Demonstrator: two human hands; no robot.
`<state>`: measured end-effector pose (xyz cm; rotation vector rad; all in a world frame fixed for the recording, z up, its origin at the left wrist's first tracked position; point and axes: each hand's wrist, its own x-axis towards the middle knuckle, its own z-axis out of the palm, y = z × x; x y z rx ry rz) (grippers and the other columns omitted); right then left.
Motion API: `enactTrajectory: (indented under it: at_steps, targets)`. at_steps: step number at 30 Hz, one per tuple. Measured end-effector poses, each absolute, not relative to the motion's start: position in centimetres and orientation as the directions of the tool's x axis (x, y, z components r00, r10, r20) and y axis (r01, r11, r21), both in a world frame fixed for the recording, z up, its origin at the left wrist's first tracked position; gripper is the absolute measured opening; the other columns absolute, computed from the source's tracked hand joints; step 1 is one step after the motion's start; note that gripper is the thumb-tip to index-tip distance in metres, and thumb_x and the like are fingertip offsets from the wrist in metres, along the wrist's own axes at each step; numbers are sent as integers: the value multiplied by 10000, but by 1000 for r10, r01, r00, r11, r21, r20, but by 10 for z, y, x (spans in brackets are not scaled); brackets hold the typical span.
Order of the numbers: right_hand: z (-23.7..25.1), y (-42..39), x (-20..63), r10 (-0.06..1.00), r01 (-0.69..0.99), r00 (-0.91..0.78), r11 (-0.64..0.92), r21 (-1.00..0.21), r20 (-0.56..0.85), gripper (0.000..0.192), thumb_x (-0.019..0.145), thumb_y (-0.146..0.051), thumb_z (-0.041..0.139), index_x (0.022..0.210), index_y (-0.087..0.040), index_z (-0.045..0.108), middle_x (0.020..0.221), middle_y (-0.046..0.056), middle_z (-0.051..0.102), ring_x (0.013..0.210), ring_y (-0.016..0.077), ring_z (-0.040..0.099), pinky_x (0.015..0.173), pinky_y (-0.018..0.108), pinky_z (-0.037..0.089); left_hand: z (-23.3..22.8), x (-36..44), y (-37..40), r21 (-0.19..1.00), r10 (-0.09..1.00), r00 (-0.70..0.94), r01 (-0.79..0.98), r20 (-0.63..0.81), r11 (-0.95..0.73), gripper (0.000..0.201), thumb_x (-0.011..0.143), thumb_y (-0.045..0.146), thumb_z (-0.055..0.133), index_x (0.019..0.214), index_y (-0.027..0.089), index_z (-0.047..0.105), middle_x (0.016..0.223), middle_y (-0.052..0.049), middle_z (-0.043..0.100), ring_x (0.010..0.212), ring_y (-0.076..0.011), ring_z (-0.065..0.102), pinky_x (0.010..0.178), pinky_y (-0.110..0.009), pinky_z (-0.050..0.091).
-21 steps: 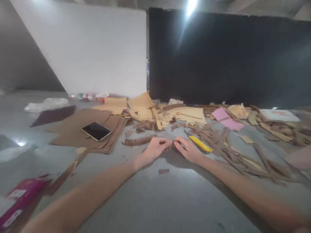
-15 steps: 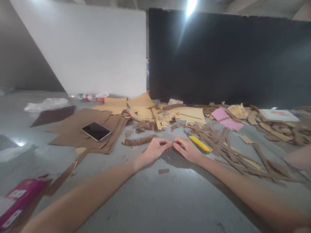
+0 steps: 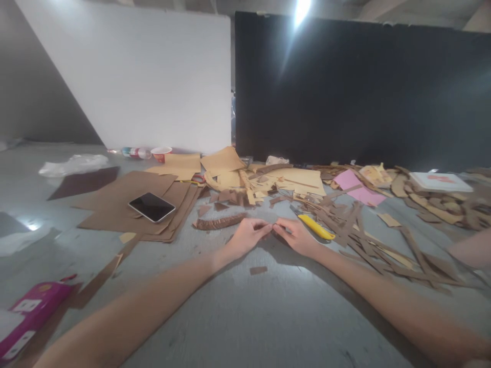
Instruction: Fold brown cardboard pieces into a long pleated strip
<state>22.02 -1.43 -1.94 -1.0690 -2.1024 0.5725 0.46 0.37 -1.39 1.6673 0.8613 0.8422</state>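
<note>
My left hand (image 3: 251, 234) and my right hand (image 3: 293, 235) meet fingertip to fingertip above the grey table (image 3: 245, 317). Both are closed in a pinch, and whatever lies between the fingers is too small to make out. Just left of my left hand rests a curved brown strip of cardboard with many cuts along it (image 3: 219, 221). A yellow utility knife (image 3: 316, 227) lies right beside my right hand. Nearer to me, a small brown cardboard scrap (image 3: 258, 270) lies flat below the hands.
A phone (image 3: 152, 207) lies on stacked brown cardboard sheets (image 3: 111, 204) at left. A magenta power strip (image 3: 38, 312) sits front left. Cardboard strips (image 3: 368, 245) and a pink paper (image 3: 358, 188) cover the right. Another person's arm (image 3: 471, 249) reaches in at the right edge.
Both hands stay at almost the same spot, with only a slight shift of the fingers. The things on the table have not moved.
</note>
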Motion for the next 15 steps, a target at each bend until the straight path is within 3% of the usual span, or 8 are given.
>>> enactTrajectory:
  at_steps: [9,15]
  targets:
    - [-14,-18,220,848,533,-394,525,-664,354,529,1108,-581,395,739,-218,506,673,-11,506,645,159,483,637,278,391,-10,2,2,947,820,555,169,136,-272,359,954,480,635,787,165,681,699,-1,640,662,-135,562,645,-256,405]
    - [-16,-19,219,832,517,-416,548,-658,367,505,1116,-551,391,753,-221,505,684,-16,518,643,153,498,641,276,399,-11,2,-1,965,818,567,146,100,-220,423,945,521,651,726,158,667,654,-12,643,588,-125,553,600,-251,414]
